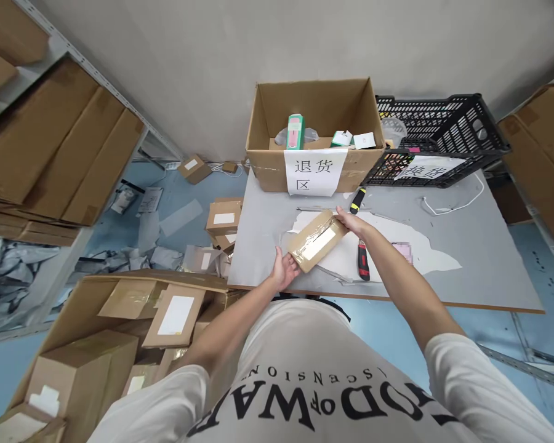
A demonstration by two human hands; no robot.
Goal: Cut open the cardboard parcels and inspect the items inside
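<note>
I hold a small flat cardboard parcel [316,240] with a white label and clear tape over the near part of the grey table [480,258]. My left hand [284,271] grips its near left end. My right hand [351,223] grips its far right end. Under the parcel lie white and grey plastic mailer scraps [397,252]. A red and black utility knife [362,261] lies just right of the parcel, near my right forearm. A yellow and black tool [357,200] lies beyond my right hand.
An open cardboard box [314,129] with a paper sign and small items stands at the table's back. A black plastic crate [438,138] sits to its right, a white cable [457,200] before it. A big box of parcels [133,314] is on the floor, left. Shelves hold flattened cardboard [60,147].
</note>
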